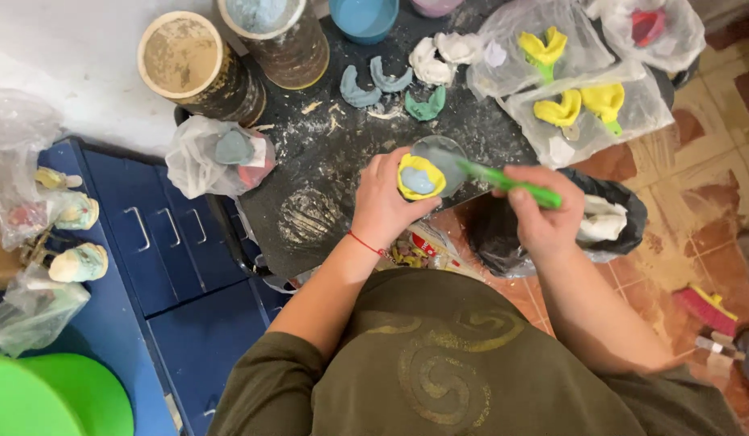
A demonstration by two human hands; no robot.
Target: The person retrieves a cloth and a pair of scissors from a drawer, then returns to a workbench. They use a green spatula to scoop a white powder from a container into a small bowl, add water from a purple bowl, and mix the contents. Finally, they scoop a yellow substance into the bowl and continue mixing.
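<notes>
While the left hand (384, 202) cups a yellow tray (420, 177) at frame centre, its grip is curled tight round the tray's underside, thumb at the 3 o'clock edge. Tray is horseshoe-shaped, bright yellow, with a blob of pale blue-grey paste sitting in its hollow; held just above the near edge of the dark worktop (326, 173), not resting on it. Right hand (544, 218) at 3 o'clock of the tray, grip pinched shut on the green handle of a spatula (503, 182); the grey blade end points to 9 o'clock and touches the tray's rim at about 2 o'clock. A clear round cup (436, 148) shows just behind the blade at 12 o'clock of the tray; cannot tell if it stands on the worktop.

Worktop is dusted with white powder. At 12 o'clock, well apart from the hands: grey-blue molds (373, 83), one green mold (425, 106), white casts (443, 55). At 1–2 o'clock, plastic bags (580, 109) hold more yellow trays. At 10–11 o'clock, two dirty round tins (198, 64) and a bagged cast (221, 155). Blue drawers (168, 242) at 8 o'clock. Red thread circles the left wrist.
</notes>
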